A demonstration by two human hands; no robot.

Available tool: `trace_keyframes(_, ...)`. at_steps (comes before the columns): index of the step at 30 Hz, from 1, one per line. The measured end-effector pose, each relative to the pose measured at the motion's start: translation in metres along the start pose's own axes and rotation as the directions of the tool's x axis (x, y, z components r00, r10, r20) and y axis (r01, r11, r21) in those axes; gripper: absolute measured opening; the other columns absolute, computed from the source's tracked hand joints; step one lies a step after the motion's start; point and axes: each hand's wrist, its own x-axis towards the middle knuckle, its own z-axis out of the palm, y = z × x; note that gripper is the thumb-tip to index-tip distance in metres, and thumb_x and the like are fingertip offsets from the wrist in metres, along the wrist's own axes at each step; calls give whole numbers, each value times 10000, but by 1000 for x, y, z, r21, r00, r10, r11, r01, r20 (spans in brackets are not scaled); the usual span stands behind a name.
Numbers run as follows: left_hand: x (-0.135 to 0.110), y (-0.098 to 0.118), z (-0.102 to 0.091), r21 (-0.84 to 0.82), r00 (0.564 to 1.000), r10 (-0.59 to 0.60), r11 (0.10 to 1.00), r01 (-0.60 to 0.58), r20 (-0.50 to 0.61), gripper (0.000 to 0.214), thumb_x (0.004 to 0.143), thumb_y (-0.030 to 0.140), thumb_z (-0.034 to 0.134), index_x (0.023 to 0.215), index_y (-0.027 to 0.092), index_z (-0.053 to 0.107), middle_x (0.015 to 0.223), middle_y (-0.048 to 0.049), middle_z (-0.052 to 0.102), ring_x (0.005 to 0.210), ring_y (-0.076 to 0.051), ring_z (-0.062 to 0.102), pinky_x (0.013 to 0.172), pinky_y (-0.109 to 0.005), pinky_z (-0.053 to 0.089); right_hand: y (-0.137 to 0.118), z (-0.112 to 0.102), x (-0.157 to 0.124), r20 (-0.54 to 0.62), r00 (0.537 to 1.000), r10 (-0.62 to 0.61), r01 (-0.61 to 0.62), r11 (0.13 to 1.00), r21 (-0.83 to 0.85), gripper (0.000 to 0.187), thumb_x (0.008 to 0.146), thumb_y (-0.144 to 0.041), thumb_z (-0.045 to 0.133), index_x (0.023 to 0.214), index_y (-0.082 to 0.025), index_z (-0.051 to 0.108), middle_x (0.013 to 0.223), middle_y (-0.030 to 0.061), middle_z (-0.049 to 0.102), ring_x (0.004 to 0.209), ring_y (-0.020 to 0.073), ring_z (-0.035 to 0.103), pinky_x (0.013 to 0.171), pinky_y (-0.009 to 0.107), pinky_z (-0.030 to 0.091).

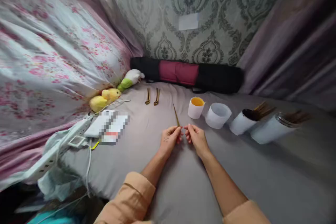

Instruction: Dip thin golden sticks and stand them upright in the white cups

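My left hand [171,139] is pinched round the lower end of a thin brown stick [176,115] that points up and away from me. Close beside it, my right hand [195,137] has its fingers curled together near the stick's base; whether they touch it I cannot tell. Both hands rest over a grey sheet [162,182]. Just beyond them stand a small white cup with orange content [196,107] and an empty white cup [217,114]. Two white cups lying tilted, one [245,120] and another [273,127], hold several brown sticks.
Two gold-brown sticks [152,96] lie further back on the sheet. Yellow and green-white plush toys [105,98] sit by a floral pillow [52,52] at left. A power strip with cables [63,143] lies left. A black and pink bolster [189,73] lines the wall.
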Motion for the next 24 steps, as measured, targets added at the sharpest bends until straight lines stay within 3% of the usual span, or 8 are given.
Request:
trace_keyframes(7, -7, 6, 1, 70, 997, 72, 995, -73, 21, 338, 745, 431, 542, 721, 107, 633, 533, 11, 524, 419, -53, 417, 415, -179, 334, -10, -3, -3, 54, 998, 17, -19, 999, 41, 386, 723, -500, 538, 801, -130, 616, 560, -32, 476, 404, 43, 389, 342, 165, 267)
trace_keyframes(16, -13, 2, 1, 174, 981, 170, 967, -185, 94, 345, 770, 412, 523, 908, 129, 664, 657, -16, 583, 506, -71, 467, 489, -189, 388, -31, -8, -9, 130, 992, 3, -10, 998, 55, 415, 723, -525, 535, 842, -136, 619, 557, -34, 465, 403, 38, 349, 361, 170, 239)
trace_keyframes(24, -17, 3, 0, 365, 912, 334, 839, -403, 238, 301, 831, 350, 460, 942, 157, 663, 699, -33, 588, 598, -96, 510, 600, -208, 415, -44, -12, -11, 148, 989, 11, -16, 999, 34, 399, 734, -520, 528, 829, -139, 597, 542, -43, 449, 392, 33, 325, 362, 176, 217)
